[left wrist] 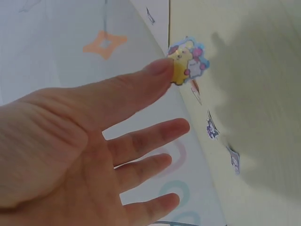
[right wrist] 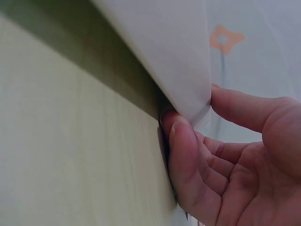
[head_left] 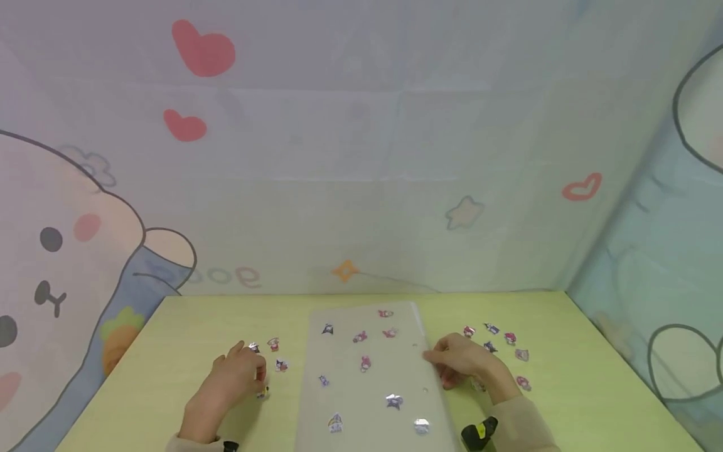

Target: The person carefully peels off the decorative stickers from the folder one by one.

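Over the left part of the table, my left hand [head_left: 234, 376] pinches a small sticker [left wrist: 188, 63] with a yellow and a white cartoon figure. The thumb lies on the sticker's face; the other fingers spread apart below it in the left wrist view. A white board [head_left: 350, 402] lies in the middle, bearing several cartoon stickers, such as a pink one [head_left: 365, 363] and a grey star-shaped one [head_left: 394, 402]. My right hand [head_left: 463, 359] grips the board's right edge, thumb on top. In the right wrist view its curled fingers [right wrist: 183, 150] are beneath the edge, which stands off the tabletop.
Several loose stickers lie beside the left hand, among them a red and white one [head_left: 273, 344] and a dark one [head_left: 282, 365]. More are scattered right of the board, including a pink one [head_left: 523, 382]. A printed cloth [head_left: 361, 157] hangs behind the yellow table [head_left: 587, 402].
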